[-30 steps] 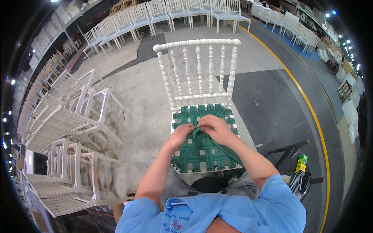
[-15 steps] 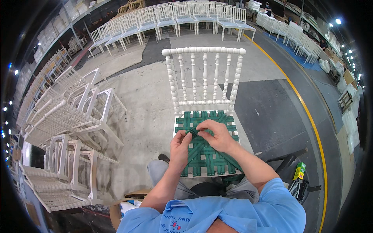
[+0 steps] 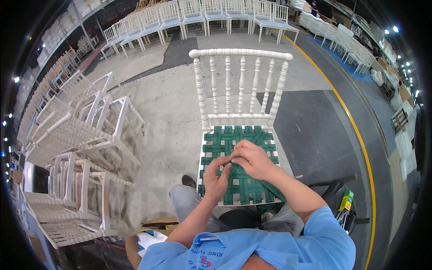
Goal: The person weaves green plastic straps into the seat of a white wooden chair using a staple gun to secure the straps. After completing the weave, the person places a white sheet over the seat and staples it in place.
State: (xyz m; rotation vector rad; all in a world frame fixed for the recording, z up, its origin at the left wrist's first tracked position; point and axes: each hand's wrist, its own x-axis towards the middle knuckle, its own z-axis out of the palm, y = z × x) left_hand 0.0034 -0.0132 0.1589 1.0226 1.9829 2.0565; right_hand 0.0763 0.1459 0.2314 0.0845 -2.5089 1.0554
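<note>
Chair-seat webbing (image 3: pixel 243 186) lies below L hand (image 3: pixel 216 180) & R hand (image 3: pixel 253 161); both pinch part of it (mostly hidden). Green, woven w/ diagonals.

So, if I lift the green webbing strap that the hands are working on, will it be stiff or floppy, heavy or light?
Probably floppy: lengths of the green webbing strap pass over and under one another in the weave. It should be light, since it looks thin. It seems unlikely to roll, because it is flat.
</note>
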